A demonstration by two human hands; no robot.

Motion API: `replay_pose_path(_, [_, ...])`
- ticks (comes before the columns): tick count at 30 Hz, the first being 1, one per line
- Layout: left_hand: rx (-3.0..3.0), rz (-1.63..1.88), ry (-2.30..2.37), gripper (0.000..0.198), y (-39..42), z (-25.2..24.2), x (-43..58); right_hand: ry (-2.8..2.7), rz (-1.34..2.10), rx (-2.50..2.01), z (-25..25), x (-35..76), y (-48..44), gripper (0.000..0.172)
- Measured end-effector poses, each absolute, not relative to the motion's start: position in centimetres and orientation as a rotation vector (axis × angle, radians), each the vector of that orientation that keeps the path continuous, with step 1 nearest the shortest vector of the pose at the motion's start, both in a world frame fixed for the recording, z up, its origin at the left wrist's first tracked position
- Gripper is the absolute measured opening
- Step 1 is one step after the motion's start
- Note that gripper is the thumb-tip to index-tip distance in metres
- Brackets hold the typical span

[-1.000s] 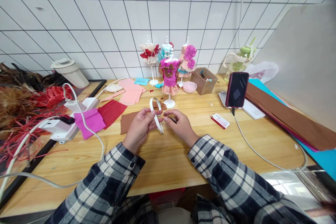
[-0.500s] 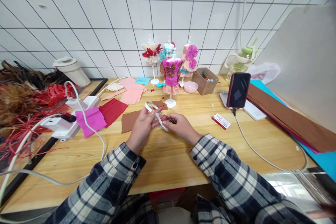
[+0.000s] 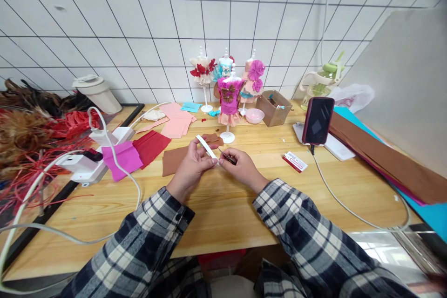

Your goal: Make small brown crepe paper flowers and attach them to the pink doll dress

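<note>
My left hand (image 3: pixel 190 167) is closed on a narrow white strip (image 3: pixel 205 145) that looks like tape, its lower end pinched between thumb and finger. The strip slants up and to the left over the table. Close beside it, my right hand (image 3: pixel 242 166) is closed around small dark-handled scissors (image 3: pixel 228 159), their thin tip pointing at the strip. Fingers hide part of both things. Just beyond my hands lie brown paper pieces (image 3: pixel 171 160) and a small dress stand (image 3: pixel 228 98) in a magenta paper top with a brown bow and peach skirt.
Behind are several more dressed stands (image 3: pixel 203 70), a pink bowl (image 3: pixel 254 115) and a cardboard box (image 3: pixel 274 108). Coloured paper (image 3: pixel 120 158), a power strip (image 3: pixel 89 172) and cables lie left. A propped phone (image 3: pixel 317 120), a cable and long paper sheets (image 3: pixel 384 153) are right.
The white strip was looped and hung down past my left fingers; now it shows straight, its lower end pinched. My left fingers have closed in toward my right hand, which keeps the scissors.
</note>
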State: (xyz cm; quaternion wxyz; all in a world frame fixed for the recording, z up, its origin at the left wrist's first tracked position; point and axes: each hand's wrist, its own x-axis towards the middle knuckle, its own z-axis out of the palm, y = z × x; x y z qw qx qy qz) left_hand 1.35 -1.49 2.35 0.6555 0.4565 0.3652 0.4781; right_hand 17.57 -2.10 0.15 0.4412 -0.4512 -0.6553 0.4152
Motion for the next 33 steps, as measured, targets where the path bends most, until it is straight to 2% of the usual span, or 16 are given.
replay_pose_path(7, [1.202,1.054,0.892,0.092,-1.5,2.4,1.3,-1.683,0.889,-1.166,0.1,17.9,-2.1,0.010])
replay_pose_path(11, [1.084,1.022,0.779,0.098,-1.8,2.9,1.3,-1.708,0.827,-1.177,0.0,18.1,-2.1,0.012])
replay_pose_path(17, [1.061,1.057,0.725,0.102,-1.5,2.9,0.9,-1.660,0.537,-1.143,0.4,18.5,-1.9,0.020])
replay_pose_path(22, [1.143,1.144,0.828,0.109,-0.8,2.6,0.4,-1.573,0.768,-1.163,0.8,18.4,-2.7,0.032])
replay_pose_path(24, [1.158,1.145,0.834,0.110,-0.7,2.5,0.3,-1.670,0.869,-1.164,0.8,18.1,-3.1,0.031])
replay_pose_path(27, [1.146,1.144,0.829,0.109,-0.8,2.5,0.3,-1.730,0.852,-1.211,0.7,17.8,-3.3,0.025])
replay_pose_path(30, [1.135,1.147,0.830,0.107,-0.9,2.6,0.3,-1.668,0.847,-1.263,0.6,17.9,-2.9,0.035])
replay_pose_path(33, [1.152,1.139,0.813,0.103,-0.9,2.5,0.2,-1.718,0.859,-1.249,0.6,18.1,-2.5,0.029])
